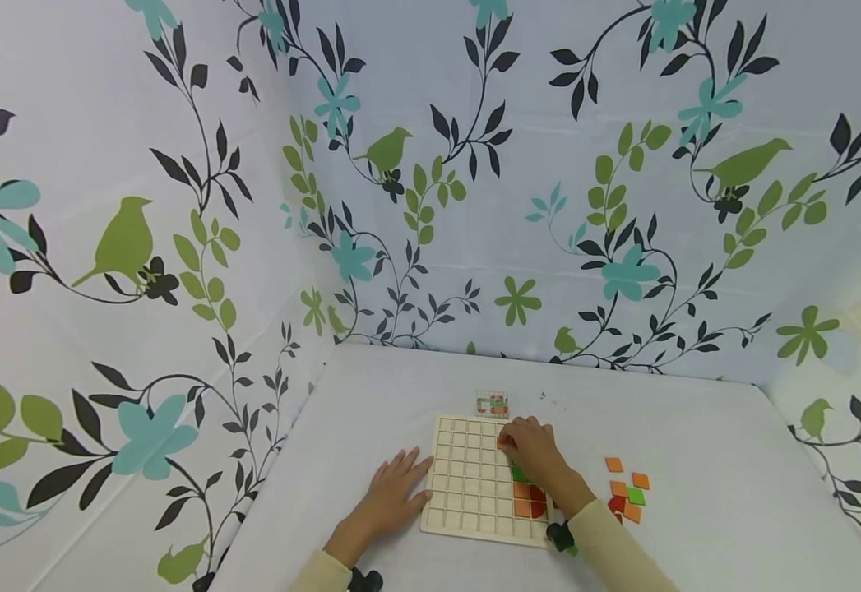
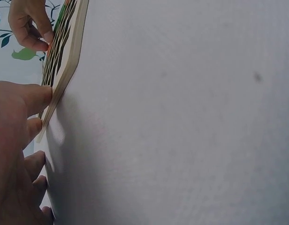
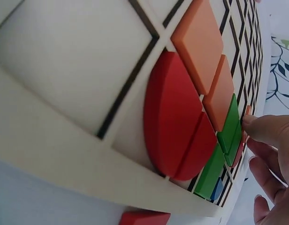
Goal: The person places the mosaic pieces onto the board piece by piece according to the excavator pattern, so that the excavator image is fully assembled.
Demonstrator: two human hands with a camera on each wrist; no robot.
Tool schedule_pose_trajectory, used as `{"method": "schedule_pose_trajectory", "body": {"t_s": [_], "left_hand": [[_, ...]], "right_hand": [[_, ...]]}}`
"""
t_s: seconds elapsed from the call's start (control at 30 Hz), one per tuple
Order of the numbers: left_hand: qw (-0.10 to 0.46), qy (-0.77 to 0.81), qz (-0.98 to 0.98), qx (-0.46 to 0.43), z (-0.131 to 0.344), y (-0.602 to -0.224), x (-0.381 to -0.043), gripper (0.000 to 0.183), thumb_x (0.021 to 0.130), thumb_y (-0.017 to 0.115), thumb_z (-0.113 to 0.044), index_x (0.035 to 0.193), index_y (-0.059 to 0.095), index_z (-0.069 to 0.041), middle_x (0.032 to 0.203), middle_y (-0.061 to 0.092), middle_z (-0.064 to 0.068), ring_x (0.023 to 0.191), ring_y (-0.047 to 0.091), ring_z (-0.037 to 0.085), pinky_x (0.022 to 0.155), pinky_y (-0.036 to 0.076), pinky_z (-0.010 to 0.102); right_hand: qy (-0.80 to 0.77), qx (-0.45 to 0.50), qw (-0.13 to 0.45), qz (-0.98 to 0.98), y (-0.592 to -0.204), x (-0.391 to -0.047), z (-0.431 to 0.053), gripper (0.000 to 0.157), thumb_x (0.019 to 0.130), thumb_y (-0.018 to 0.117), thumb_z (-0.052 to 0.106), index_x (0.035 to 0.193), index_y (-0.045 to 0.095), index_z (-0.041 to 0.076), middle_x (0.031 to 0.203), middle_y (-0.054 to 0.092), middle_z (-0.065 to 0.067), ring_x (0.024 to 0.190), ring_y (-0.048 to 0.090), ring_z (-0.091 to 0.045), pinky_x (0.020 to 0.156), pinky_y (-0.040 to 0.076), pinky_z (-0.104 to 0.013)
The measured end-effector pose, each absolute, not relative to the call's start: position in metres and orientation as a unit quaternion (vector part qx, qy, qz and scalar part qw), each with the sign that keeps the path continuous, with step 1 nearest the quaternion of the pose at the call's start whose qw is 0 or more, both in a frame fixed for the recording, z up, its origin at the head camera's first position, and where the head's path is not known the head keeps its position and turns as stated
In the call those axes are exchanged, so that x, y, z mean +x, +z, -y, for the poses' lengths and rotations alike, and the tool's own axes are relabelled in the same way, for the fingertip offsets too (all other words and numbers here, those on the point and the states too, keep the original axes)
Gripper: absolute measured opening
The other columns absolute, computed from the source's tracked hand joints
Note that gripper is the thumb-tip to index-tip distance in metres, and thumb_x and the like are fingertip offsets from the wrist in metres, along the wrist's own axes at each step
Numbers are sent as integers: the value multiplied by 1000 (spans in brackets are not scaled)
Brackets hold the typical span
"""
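A pale wooden grid board (image 1: pixel 467 477) lies on the white table. My left hand (image 1: pixel 393 493) rests beside it with fingers spread, thumb and a fingertip touching its left edge. Over the upper right cells, my right hand (image 1: pixel 537 452) pinches a small orange tile (image 1: pixel 502 444), mostly covered by the fingers. In the right wrist view, orange tiles (image 3: pixel 198 42), rounded red tiles (image 3: pixel 172 117), green tiles (image 3: pixel 210 173) and a partly hidden blue tile (image 3: pixel 217 188) sit in the board's right-hand cells.
Right of the board lie several loose tiles, among them an orange tile (image 1: pixel 614 464), a green tile (image 1: pixel 636 496) and a red tile (image 1: pixel 617 504). A small pattern card (image 1: pixel 492 404) lies behind the board. Patterned cloth (image 1: pixel 430 205) hangs around the table.
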State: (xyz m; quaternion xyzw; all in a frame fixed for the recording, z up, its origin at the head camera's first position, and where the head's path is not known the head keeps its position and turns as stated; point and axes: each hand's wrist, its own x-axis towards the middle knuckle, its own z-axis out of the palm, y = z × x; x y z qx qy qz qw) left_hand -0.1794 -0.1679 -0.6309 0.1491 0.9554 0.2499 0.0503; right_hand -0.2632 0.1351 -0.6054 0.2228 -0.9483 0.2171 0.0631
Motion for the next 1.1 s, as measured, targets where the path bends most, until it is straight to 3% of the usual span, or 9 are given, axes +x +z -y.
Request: {"method": "schedule_pose_trajectory", "body": {"t_s": [0.23, 0.47, 0.67, 0.77, 0.93, 1.1], "left_hand": [[50, 246, -956, 151, 167, -631, -180, 61, 105, 61, -42, 160, 48, -18, 170, 37, 16, 158, 29, 43, 126, 20, 69], [56, 249, -956, 147, 170, -631, -180, 62, 105, 61, -42, 160, 47, -19, 171, 34, 15, 159, 26, 42, 127, 18, 68], [51, 247, -956, 147, 170, -631, -180, 61, 105, 62, -41, 160, 47, -18, 170, 35, 15, 159, 27, 42, 126, 19, 68], [49, 246, -957, 148, 170, -631, -180, 61, 105, 62, -39, 160, 48, -17, 170, 36, 16, 159, 28, 43, 126, 20, 69], [45, 244, -957, 149, 170, -631, -179, 60, 105, 62, -39, 159, 48, -17, 170, 36, 16, 158, 28, 43, 126, 21, 69], [49, 254, -953, 156, 169, -632, -180, 61, 105, 61, -41, 160, 48, -17, 170, 36, 16, 158, 28, 43, 125, 20, 70]], "right_hand": [[211, 170, 41, 962, -611, -253, -151, 14, 95, 81, 23, 106, 75, 18, 109, 67, -3, 100, 60, -26, 81, 48, -51], [221, 98, 24, 970, -600, -233, -199, 21, 96, 79, 20, 114, 73, 12, 120, 68, -13, 110, 64, -35, 85, 50, -56], [214, 34, -31, 976, -592, -215, -249, 32, 93, 81, 22, 118, 69, 5, 113, 66, -18, 99, 65, -33, 84, 54, -61], [217, 24, -72, 973, -590, -205, -266, 36, 92, 82, 27, 116, 67, 4, 107, 63, -16, 93, 63, -29, 78, 54, -56], [225, 35, -122, 966, -588, -186, -277, 40, 87, 87, 32, 113, 67, 8, 100, 60, -7, 91, 61, -23, 74, 50, -50], [220, 19, -155, 963, -586, -167, -276, 45, 81, 92, 29, 111, 66, 8, 101, 59, -7, 92, 59, -25, 75, 50, -52]]}}
